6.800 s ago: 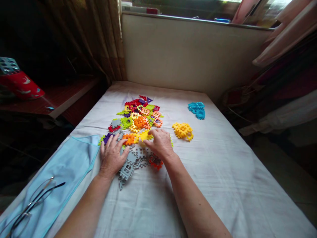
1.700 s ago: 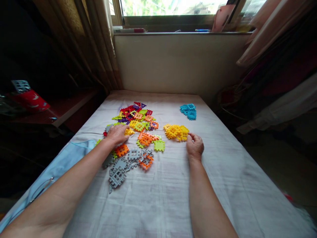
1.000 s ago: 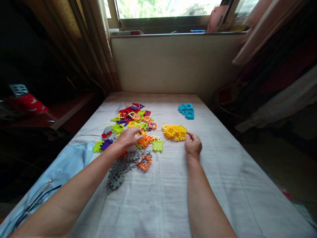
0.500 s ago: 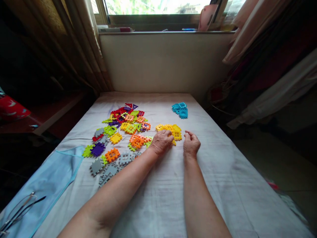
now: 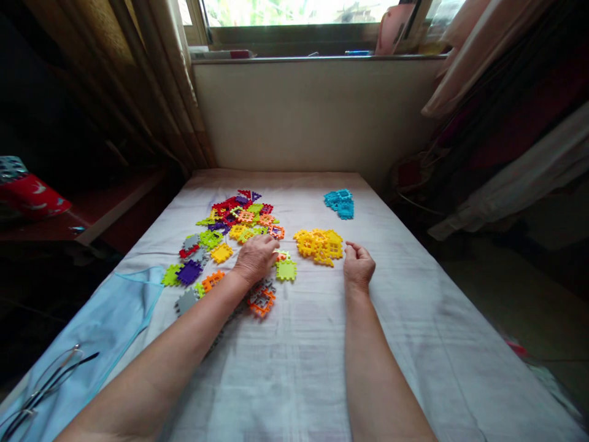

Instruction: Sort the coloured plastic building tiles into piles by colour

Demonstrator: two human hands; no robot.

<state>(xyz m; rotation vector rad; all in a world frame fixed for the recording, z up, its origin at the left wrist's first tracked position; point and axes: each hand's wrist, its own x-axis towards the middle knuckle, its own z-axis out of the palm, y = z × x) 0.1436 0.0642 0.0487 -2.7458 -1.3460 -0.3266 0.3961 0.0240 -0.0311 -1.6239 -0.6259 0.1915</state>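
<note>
My left hand (image 5: 257, 256) is over the mixed pile, fingers bent downward among orange and lime pieces; the fingertips are hidden, so I cannot tell if it grips one. A lime square interlocking tile (image 5: 286, 271) lies just right of it. A heap of yellow interlocking tiles (image 5: 318, 245) sits between my two hands. My right hand (image 5: 359, 267) rests on the cloth right of this heap, fingers curled into a loose fist; anything inside it is hidden. Behind the left hand lie red and purple pieces (image 5: 225, 209). An orange frame-shaped tile (image 5: 261, 302) lies nearer me, by grey tiles.
A small turquoise pile (image 5: 339, 202) is at the back right of the cloth-covered table (image 5: 294, 380). At the left edge are a light blue face mask (image 5: 124, 307) and glasses (image 5: 55, 380). A wall (image 5: 313, 116) stands behind, with curtains (image 5: 170, 92) and hanging clothes at the sides.
My left hand has moved left from the yellow heap to the mixed pile, uncovering the yellow tiles and the lime square. My right hand stays beside the heap. The view has shifted slightly.
</note>
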